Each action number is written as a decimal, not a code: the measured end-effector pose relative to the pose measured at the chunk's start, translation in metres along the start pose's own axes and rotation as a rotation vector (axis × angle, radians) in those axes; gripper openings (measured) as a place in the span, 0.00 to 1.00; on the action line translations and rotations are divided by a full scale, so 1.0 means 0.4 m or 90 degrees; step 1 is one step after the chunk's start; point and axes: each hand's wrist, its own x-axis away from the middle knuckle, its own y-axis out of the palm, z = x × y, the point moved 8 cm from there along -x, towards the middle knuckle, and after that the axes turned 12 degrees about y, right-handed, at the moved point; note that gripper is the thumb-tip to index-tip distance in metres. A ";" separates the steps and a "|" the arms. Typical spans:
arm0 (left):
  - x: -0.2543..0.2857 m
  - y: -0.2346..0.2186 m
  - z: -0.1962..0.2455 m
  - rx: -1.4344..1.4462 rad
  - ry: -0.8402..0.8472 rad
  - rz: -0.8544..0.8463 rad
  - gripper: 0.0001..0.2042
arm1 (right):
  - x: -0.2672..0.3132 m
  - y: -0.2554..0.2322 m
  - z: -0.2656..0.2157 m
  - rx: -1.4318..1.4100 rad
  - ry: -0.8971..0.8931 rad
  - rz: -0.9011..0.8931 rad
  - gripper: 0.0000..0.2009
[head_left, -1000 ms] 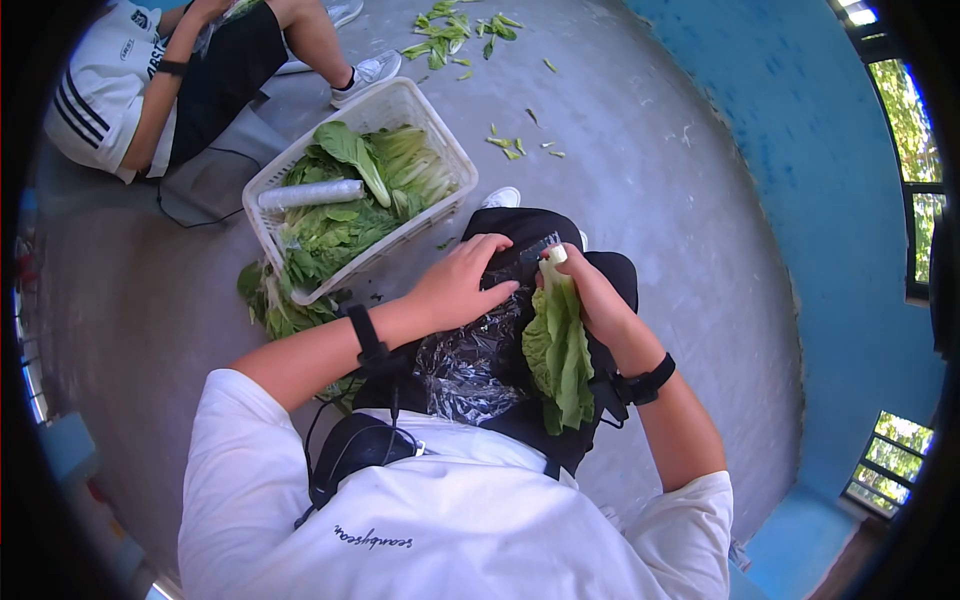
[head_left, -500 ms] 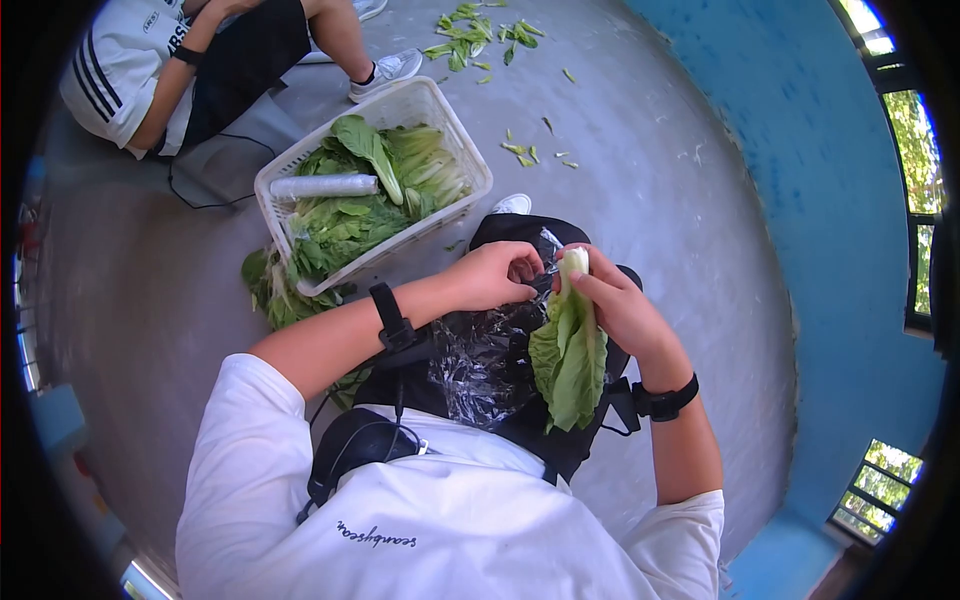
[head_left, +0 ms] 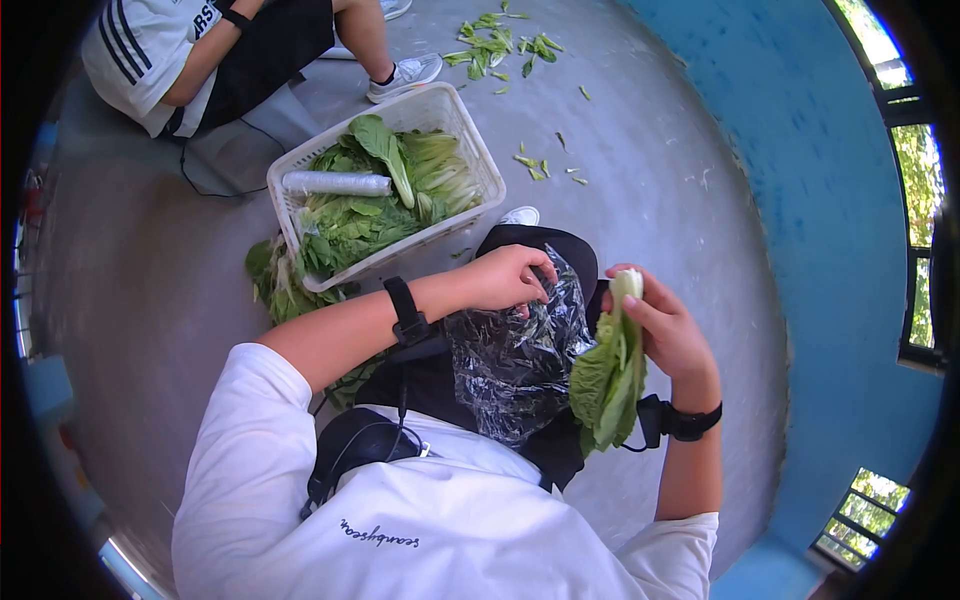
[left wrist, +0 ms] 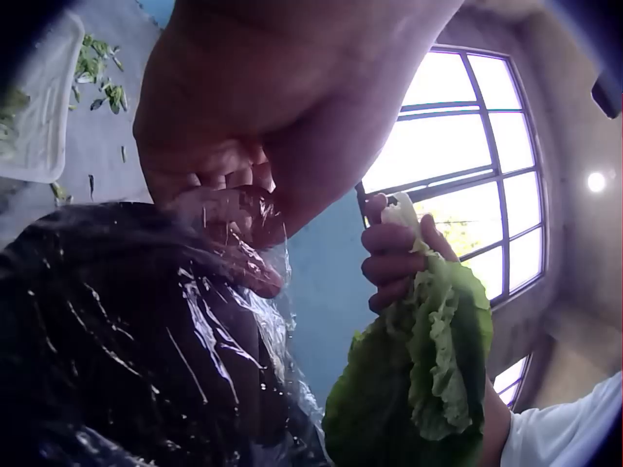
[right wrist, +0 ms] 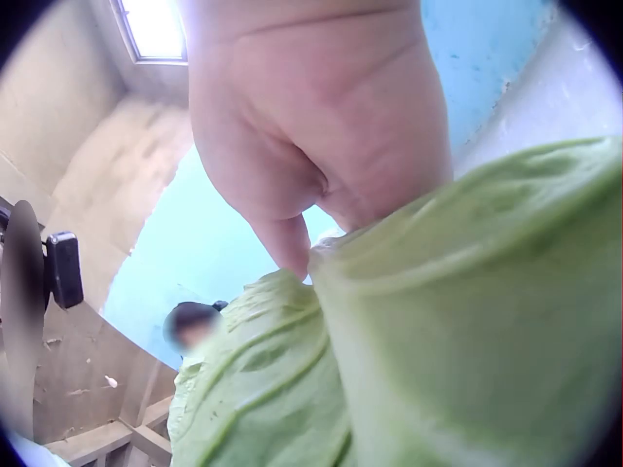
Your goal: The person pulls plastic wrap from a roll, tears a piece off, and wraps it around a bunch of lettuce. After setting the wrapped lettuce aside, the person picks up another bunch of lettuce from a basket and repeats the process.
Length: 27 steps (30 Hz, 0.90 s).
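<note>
— Two hands listed; what is each doing?
— Left hand point(head_left: 505, 278) is pinching the plastic wrap point(head_left: 515, 365) on the lap with curled fingers point(left wrist: 226, 199), lifting its edge. Right hand point(head_left: 668, 330) is gripping the cabbage point(head_left: 608, 375) by its white stem, leaves hanging beside the knee, off the wrap.
— Stock nearby?
— Basket point(head_left: 478, 150) of greens is sitting on the floor point(head_left: 650, 180), within reach.

A white basket point(head_left: 478, 150) of leafy greens point(head_left: 350, 225) sits upper centre, a roll of cling film point(head_left: 335, 183) lying on top. Leaf scraps point(head_left: 500, 40) litter the grey floor point(head_left: 680, 200) above it. Another seated person point(head_left: 190, 50) occupies the upper left.
</note>
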 end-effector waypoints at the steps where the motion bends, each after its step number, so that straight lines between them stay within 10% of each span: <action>1: -0.001 -0.001 0.001 -0.006 -0.003 0.005 0.13 | 0.015 -0.010 -0.006 -0.001 -0.003 0.005 0.18; 16: 0.004 0.018 0.009 -0.018 -0.002 -0.051 0.24 | 0.018 0.052 -0.057 0.083 -0.005 -0.037 0.17; 19: 0.000 0.017 0.028 -0.118 0.159 -0.077 0.27 | -0.056 0.098 -0.059 0.144 -0.009 -0.064 0.17; 27: 0.043 0.020 0.033 0.047 -0.039 -0.228 0.31 | -0.193 0.115 -0.004 0.252 -0.066 -0.016 0.18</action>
